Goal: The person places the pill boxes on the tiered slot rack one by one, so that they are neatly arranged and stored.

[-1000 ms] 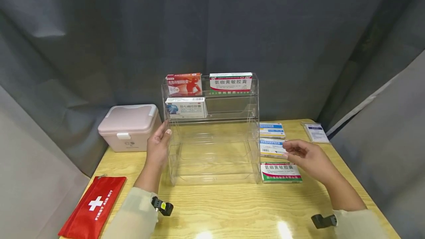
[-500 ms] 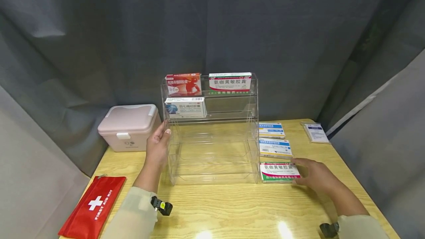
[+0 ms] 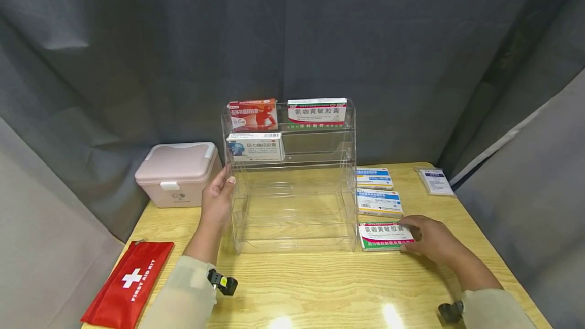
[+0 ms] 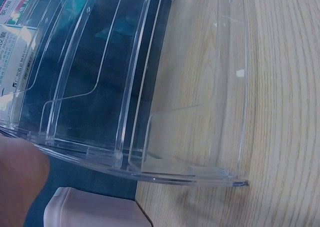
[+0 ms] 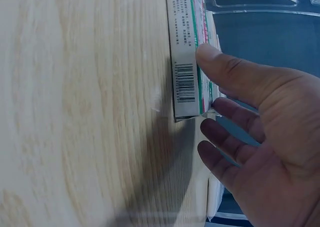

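A clear acrylic tiered rack (image 3: 292, 217) stands upright mid-table. My left hand (image 3: 217, 201) grips its left side panel; in the left wrist view only part of that hand (image 4: 20, 179) shows. A white, green and red medicine box (image 3: 384, 236) lies right of the rack's front corner. My right hand (image 3: 431, 238) pinches that box's right end, thumb at the near edge and index finger at the far corner. In the right wrist view the thumb rests on the box (image 5: 185, 82) above its barcode, the other fingers loosely bent.
Two blue-and-white boxes (image 3: 379, 203) lie behind the pinched one. The rack's upper tiers hold a red box (image 3: 253, 116), a green-and-white box (image 3: 317, 112) and a white box (image 3: 256, 147). A pink case (image 3: 175, 174), red first aid pouch (image 3: 128, 283) and white packet (image 3: 436, 182) lie around.
My right hand has moved from the middle blue-and-white box toward me, onto the right end of the green-and-white medicine box. My left hand has stayed on the rack.
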`<act>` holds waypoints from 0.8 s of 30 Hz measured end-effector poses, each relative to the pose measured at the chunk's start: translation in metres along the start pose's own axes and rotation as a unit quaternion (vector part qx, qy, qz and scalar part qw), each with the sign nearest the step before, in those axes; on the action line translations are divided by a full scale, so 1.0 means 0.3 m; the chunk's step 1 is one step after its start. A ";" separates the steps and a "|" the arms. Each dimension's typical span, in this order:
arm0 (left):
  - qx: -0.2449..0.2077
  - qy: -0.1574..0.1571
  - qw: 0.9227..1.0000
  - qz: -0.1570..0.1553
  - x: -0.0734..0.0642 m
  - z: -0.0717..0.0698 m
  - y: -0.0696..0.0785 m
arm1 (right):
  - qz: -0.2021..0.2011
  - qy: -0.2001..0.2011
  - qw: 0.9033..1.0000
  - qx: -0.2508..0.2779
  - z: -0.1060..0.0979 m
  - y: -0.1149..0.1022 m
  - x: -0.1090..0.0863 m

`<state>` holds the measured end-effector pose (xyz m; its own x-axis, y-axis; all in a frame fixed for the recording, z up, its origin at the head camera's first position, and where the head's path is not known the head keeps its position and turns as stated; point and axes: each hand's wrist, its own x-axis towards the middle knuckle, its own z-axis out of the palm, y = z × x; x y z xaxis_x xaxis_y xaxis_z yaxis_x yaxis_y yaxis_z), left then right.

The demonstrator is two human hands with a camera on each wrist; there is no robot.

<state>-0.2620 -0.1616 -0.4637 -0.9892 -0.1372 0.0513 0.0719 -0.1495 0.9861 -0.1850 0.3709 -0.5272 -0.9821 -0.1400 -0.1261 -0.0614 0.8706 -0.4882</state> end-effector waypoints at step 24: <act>0.000 0.001 1.000 0.005 -0.004 0.007 0.006 | -0.028 -0.028 0.999 0.000 -0.015 0.078 -0.025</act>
<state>-0.2610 -0.1596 -0.4616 -0.9881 -0.1415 0.0604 0.0813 -0.1473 0.9857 -0.1798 0.3946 -0.5338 -0.9655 -0.2152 -0.1467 -0.1165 0.8606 -0.4958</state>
